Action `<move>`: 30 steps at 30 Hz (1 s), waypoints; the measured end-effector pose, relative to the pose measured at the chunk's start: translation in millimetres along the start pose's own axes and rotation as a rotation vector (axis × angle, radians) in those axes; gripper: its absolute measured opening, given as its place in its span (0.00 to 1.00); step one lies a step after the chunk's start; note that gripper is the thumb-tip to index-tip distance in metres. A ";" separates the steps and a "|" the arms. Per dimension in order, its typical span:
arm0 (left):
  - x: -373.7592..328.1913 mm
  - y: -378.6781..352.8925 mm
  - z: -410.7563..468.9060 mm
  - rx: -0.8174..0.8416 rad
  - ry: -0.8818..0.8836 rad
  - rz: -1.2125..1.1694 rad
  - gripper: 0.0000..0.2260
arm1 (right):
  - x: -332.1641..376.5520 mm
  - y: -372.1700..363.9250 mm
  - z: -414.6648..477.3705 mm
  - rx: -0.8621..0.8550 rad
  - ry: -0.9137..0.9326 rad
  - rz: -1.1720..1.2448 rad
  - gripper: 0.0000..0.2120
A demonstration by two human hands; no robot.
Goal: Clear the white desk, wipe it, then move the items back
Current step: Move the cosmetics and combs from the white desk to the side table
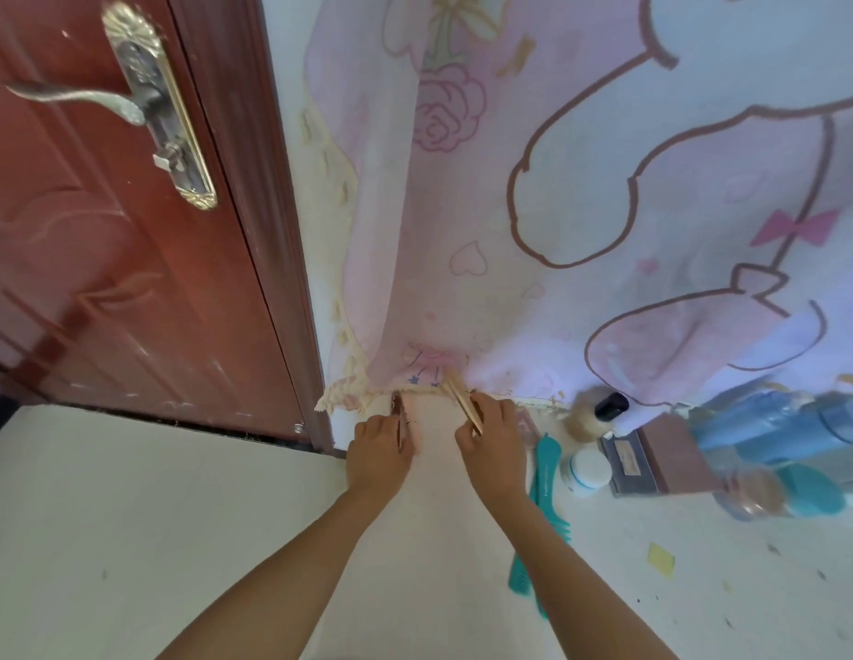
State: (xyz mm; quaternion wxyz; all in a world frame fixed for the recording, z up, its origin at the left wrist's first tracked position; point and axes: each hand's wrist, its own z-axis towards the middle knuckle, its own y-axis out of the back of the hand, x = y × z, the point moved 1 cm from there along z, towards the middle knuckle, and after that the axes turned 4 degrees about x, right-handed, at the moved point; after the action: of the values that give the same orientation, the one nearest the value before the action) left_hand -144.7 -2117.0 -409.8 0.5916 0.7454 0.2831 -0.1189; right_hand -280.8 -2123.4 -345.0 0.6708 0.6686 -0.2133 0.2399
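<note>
The white desk (pixel 177 516) runs back to a wall hung with a pink cartoon cloth (pixel 534 207). Both my hands are at the desk's far edge, under the cloth's hem. My left hand (pixel 379 452) grips a thin dark stick-like item (pixel 400 414). My right hand (pixel 493 445) grips pale wooden sticks (pixel 458 396) that poke up toward the cloth. A pale pink flat thing (pixel 429 423) lies between the hands; what it is I cannot tell.
To the right of my right hand lie two teal combs (pixel 543 478), a white-lidded jar (pixel 587 471), a black-capped bottle (pixel 593 416), a dark flat box (pixel 627 462) and blurred blue bottles (pixel 772 431). A red-brown door (pixel 105 254) stands at left.
</note>
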 end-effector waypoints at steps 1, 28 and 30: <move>-4.0 -1.7 1.7 -0.003 -0.002 0.033 0.17 | -0.3 11.1 -2.1 -0.045 0.008 0.005 0.16; -25.1 -15.2 -21.2 0.021 0.096 -0.168 0.15 | -24.8 32.2 -71.4 -0.104 -0.056 -0.016 0.15; -23.6 -13.4 -21.3 0.029 0.073 -0.276 0.18 | -25.6 28.0 -72.6 -0.094 -0.059 -0.021 0.15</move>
State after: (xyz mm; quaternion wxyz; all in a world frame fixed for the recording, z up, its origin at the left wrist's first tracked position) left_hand -174.7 -2101.6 -402.8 0.5483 0.7116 0.4025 -0.1759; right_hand -320.6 -2052.0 -339.4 0.6975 0.6452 -0.2371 0.2026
